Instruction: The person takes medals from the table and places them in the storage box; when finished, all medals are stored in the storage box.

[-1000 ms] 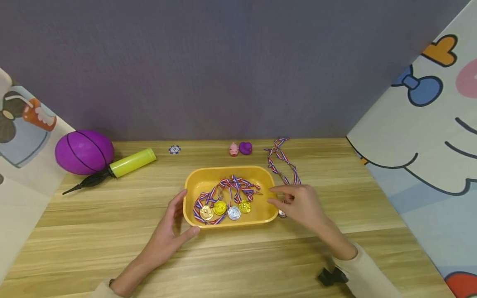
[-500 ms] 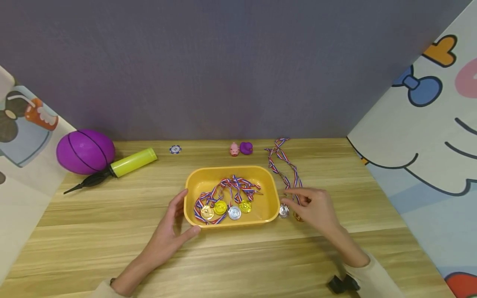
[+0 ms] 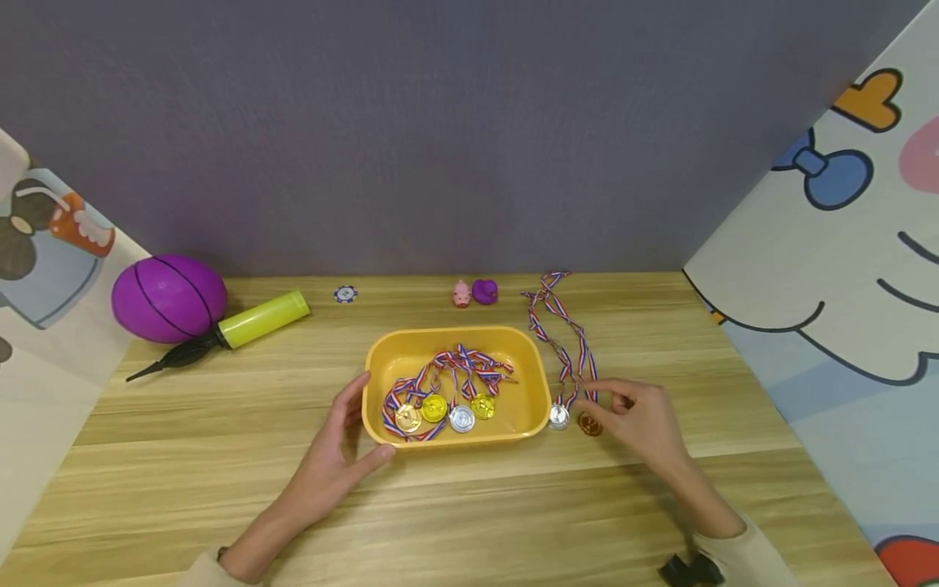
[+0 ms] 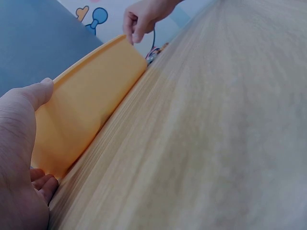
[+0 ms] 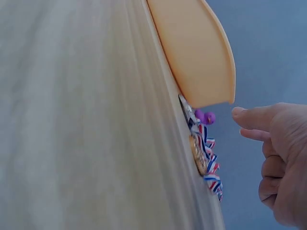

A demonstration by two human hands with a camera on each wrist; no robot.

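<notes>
Head view: yellow tray [image 3: 381,350] sits mid-worktop [image 3: 220,456] and serves as landmark for everything. Left hand [image 3: 339,456] rests against the tray's left near corner, fingers fairly straight along the wall, thumb under the front edge; it steadies the tray, no real grip. Right hand [image 3: 641,420] is just right of the tray, fingers loosely bent, fingertips by the ribbons, holding nothing as far as this view shows. Two loose medals lie between the tray's right wall and that hand: silver medal [image 3: 559,417] almost touching the wall, bronze medal [image 3: 589,424] just beyond it, next to the fingertips. Their striped ribbons [image 3: 561,326] run away from the tray's right near corner toward the back wall, so the long axis goes front to back (medals at the near end). Right hand is clearly the nearer one; left hand is across the tray. Four more medals [image 3: 443,412] with ribbons lie inside the tray.

Left wrist view: left hand [image 4: 19,158] lies with thumb on the tray [image 4: 86,105] rim, fingers under its base; right hand [image 4: 146,17] shows past the tray's far end.

Right wrist view: right hand [image 5: 280,160] hovers beside the tray [image 5: 196,52] end, index out, other fingers curled, nothing pinched; bronze medal [image 5: 197,154] and ribbons [image 5: 212,172] lie just off the fingertips, apart.
</notes>
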